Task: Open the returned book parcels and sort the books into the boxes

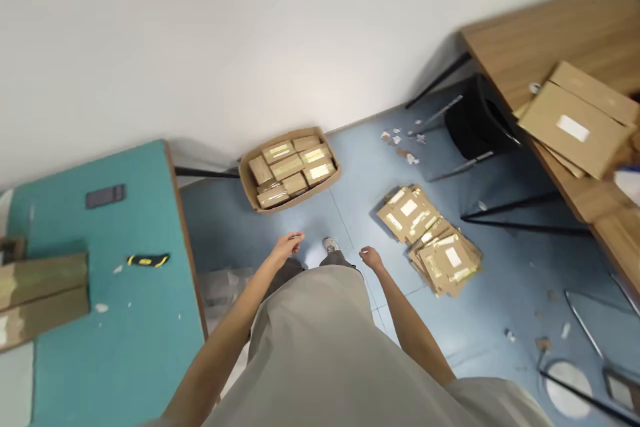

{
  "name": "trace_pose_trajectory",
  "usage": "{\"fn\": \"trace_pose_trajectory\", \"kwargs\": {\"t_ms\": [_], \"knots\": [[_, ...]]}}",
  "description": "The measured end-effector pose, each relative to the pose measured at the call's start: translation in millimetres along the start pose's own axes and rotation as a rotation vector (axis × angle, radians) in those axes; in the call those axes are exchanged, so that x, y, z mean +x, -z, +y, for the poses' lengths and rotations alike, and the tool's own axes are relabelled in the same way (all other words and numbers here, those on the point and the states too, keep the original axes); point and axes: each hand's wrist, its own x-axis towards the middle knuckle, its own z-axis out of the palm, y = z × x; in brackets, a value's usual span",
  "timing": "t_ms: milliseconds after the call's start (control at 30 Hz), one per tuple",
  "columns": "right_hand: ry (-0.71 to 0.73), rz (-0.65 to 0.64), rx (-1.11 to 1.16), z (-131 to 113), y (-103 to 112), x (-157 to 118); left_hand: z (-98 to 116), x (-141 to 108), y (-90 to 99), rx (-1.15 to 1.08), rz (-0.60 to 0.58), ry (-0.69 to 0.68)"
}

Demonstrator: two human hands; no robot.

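Observation:
My left hand hangs over the floor in front of my body, fingers curled in. A thin dark line shows at its fingertips, too small to name. My right hand is also curled, with a tiny pale spot at the fingers that I cannot identify. Neither hand touches the things around it. Beyond my left hand stands an open cardboard box on the floor, packed with several small taped cartons. To the right of my right hand lie piles of flattened cardboard boxes with white labels.
On the left, a green-topped table bears a phone, a yellow-black utility knife and a carton. At right, a wooden table holds flat cardboard. A black chair and paper scraps are nearby.

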Motion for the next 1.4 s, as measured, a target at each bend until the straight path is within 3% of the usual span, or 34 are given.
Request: {"fn": "trace_pose_trajectory", "kwargs": {"t_ms": [167,333,467,667,833,933,1067,1233,1333,1400], "knots": [[0.195,-0.148,-0.098,-102,-47,42,-27,-24,71.8,-0.306,0.119,-0.081],[0.396,-0.218,-0.130,-194,-92,49,-55,-46,139.9,-0.577,0.207,-0.163],[0.533,-0.323,-0.190,-261,-144,30,-76,-68,207.3,-0.797,0.334,-0.241],[0.713,-0.508,-0.311,-357,-244,-14,-126,-107,304.1,-1.105,0.620,-0.300],[0.845,-0.633,-0.411,-433,-327,-53,-170,-132,362.3,-1.300,0.792,-0.297],[0.922,-0.689,-0.456,-480,-374,-75,-184,-139,391.8,-1.382,0.878,-0.299],[1.129,-0.725,-0.526,-558,-443,-111,-176,-138,434.1,-1.462,0.961,-0.331],[1.510,-0.618,-0.686,-669,-552,-185,-138,-136,484.1,-1.553,1.012,-0.381],[1.564,-0.475,-0.798,-720,-628,-226,-113,-134,501.8,-1.605,1.040,-0.375],[1.545,-0.421,-0.874,-740,-674,-243,-98,-129,506.1,-1.646,1.046,-0.351]]}}
